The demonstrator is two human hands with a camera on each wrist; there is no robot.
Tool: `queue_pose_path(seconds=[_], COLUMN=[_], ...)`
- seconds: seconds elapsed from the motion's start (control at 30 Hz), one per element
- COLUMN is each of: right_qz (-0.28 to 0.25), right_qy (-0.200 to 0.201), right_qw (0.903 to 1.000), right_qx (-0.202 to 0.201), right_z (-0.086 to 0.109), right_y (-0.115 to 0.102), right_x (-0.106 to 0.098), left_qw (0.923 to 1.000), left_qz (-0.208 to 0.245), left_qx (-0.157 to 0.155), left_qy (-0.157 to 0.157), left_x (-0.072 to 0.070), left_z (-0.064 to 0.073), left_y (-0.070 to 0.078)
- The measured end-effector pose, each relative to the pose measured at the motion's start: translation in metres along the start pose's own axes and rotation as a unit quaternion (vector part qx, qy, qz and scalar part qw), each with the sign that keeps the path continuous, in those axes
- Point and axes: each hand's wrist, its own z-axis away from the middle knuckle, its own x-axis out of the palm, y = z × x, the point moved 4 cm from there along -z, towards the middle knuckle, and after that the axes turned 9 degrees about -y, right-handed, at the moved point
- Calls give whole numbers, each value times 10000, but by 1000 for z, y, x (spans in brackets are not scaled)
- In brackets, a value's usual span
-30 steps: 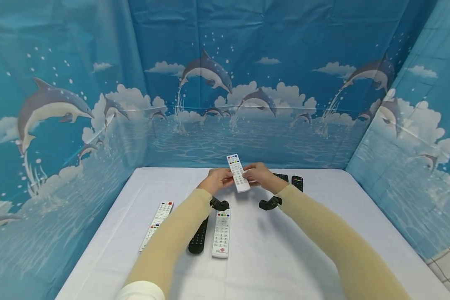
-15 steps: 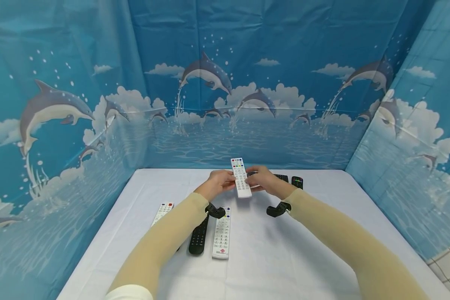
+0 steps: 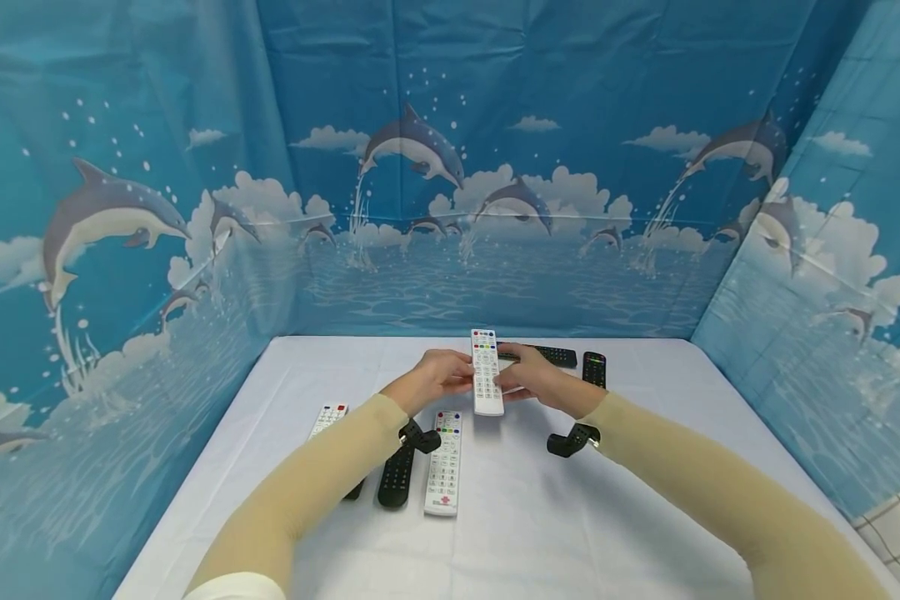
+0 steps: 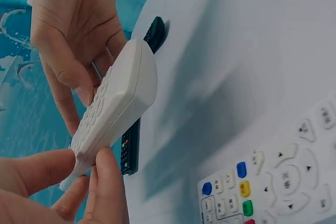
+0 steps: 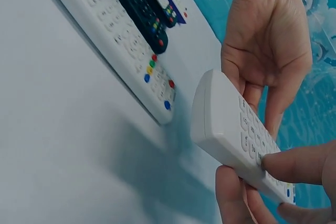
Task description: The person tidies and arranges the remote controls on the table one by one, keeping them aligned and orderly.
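Both hands hold a white remote control [image 3: 486, 375] raised over the far part of the table, its buttons facing me. My left hand [image 3: 441, 377] pinches its left edge; thumb and fingers grip it from two sides in the left wrist view. On the other edge, my right hand [image 3: 534, 380] has its thumb [image 5: 294, 165] on the buttons and fingers behind. Beneath the hands, nearer me, another white remote [image 3: 443, 475] with coloured buttons lies flat. A black remote [image 3: 396, 479] lies to its left, partly under the left wrist's camera strap.
A further white remote [image 3: 328, 417] and a dark one [image 3: 355, 490] are partly covered by the left forearm. Behind the right hand lies a black remote [image 3: 557, 357] crosswise, with another black remote [image 3: 595, 367] to its right. A dolphin-print curtain [image 3: 495, 275] borders the white-covered table [image 3: 540, 533].
The held white remote has come nearer to me and slightly right, turning more upright in view. Both hands moved with it, keeping their grip. More of the crosswise black remote shows now.
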Motion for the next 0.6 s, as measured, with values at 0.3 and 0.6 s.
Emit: queue_pose_path(seconds=[0.3, 0.6], right_qz=[-96, -533], right_qy=[-117, -161], right_qw=[9999, 9982], right_qx=[57, 227], right_z=[20, 33], right_y=[13, 31], right_x=[10, 18], left_qw=[9989, 9960], left_qz=[-153, -557], left_qx=[-256, -373], left_qy=[-352, -594], left_x=[4, 7], left_z=[23, 41], left_y=[-12, -24])
